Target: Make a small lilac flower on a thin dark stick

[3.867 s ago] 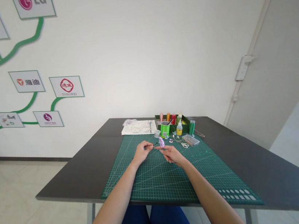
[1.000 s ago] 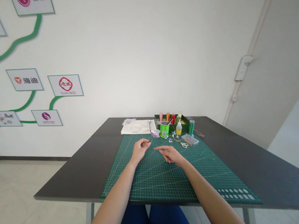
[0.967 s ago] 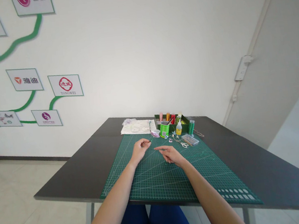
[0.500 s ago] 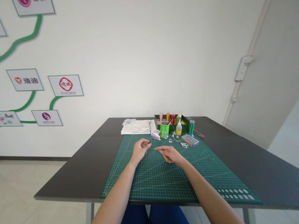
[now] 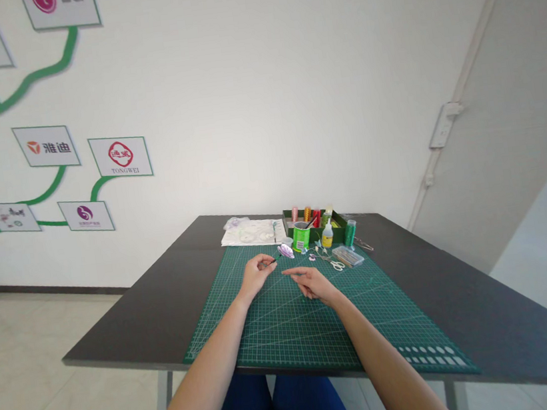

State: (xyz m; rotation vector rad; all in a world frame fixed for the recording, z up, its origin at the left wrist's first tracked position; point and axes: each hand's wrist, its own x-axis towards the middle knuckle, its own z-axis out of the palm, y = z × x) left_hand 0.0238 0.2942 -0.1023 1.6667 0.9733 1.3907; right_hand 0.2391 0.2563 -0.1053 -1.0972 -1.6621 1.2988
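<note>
My left hand (image 5: 258,272) pinches a thin dark stem (image 5: 274,261) between thumb and fingertips. At the stem's far end is a small purple and white flower-like piece (image 5: 285,251), held just above the mat. Just right of it, my right hand (image 5: 311,283) points its index finger toward the left fingertips, with a small gap between them. The other right fingers curl downward; what they hold, if anything, is too small to make out. Both hands are over the green cutting mat (image 5: 291,337).
Behind the hands stand a green can (image 5: 301,238), a yellow-labelled glue bottle (image 5: 327,234), and a green box (image 5: 340,231) with thread spools. White-handled scissors (image 5: 337,265), a clear case (image 5: 348,255) and a green spool (image 5: 350,232) lie rightward. Drawn paper sheets (image 5: 252,233) are at back left.
The purple and white piece has turned on its stem and now shows a different side. Both hands stay in nearly the same place.
</note>
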